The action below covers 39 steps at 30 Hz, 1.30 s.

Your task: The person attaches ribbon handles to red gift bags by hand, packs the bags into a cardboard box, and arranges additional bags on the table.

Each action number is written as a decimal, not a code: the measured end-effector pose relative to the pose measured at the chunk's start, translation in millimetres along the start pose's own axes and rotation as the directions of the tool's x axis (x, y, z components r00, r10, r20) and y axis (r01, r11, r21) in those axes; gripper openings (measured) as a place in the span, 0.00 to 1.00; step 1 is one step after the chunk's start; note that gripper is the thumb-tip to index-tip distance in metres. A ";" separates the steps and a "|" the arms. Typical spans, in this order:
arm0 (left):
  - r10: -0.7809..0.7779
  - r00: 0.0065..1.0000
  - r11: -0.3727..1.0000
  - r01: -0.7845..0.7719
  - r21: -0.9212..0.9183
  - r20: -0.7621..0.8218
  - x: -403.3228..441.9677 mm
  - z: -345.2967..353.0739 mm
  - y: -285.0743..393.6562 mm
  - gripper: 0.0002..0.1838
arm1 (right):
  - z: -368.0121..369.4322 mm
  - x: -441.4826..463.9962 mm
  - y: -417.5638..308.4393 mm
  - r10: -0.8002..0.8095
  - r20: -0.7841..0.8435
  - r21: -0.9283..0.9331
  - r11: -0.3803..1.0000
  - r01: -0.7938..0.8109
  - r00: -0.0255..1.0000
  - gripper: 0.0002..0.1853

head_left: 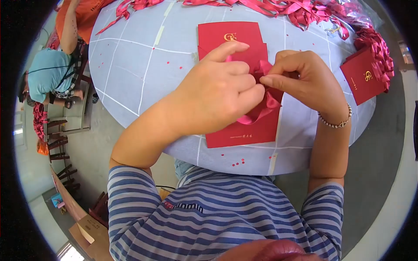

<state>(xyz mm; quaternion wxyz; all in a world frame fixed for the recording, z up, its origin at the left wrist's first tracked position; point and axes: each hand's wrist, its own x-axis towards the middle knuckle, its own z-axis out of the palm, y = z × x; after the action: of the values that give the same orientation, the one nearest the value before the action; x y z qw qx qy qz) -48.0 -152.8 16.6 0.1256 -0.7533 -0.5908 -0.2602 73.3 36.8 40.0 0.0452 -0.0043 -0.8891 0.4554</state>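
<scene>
A red card folder (244, 135) with gold lettering lies on the table in front of me, its flap at the far end. Over its middle, a red satin ribbon (271, 103) forms loops. My left hand (226, 87) covers part of the folder, its fingers curled on the ribbon and the index finger partly raised. From the right, my right hand (300, 78) pinches the ribbon between thumb and index finger, close to the left fingertips. The exact spot where the ribbon crosses is hidden by my fingers.
The round table (130, 74) has a pale checked cloth with small red dots. Red ribbons (300, 13) lie along its far edge. Another folder (359, 78) with bunched ribbons sits at right. A person in light blue (50, 71) and someone in orange are at left.
</scene>
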 end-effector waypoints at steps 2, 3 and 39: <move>0.038 0.999 0.999 -0.038 0.032 0.014 0.4 -0.4 5.2 0.10 | -1.2 0.5 -2.0 0.041 0.067 -0.049 0.998 -0.038 0.997 0.11; 0.055 0.998 0.997 -0.057 0.061 0.033 1.0 0.1 7.6 0.10 | -2.9 1.4 -1.2 0.061 0.133 -0.071 0.996 -0.051 0.989 0.11; -0.486 0.867 0.705 0.316 -0.635 -0.108 8.9 14.4 -10.9 0.12 | -43.9 -47.7 10.5 0.084 -0.280 -0.074 0.991 -0.108 0.956 0.12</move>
<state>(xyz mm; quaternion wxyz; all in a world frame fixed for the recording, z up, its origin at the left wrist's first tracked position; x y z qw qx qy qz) -53.4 -135.3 8.1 -0.1000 -0.5627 -0.6062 -0.5531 124.2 76.1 53.3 0.1464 -0.1129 -0.8921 0.4122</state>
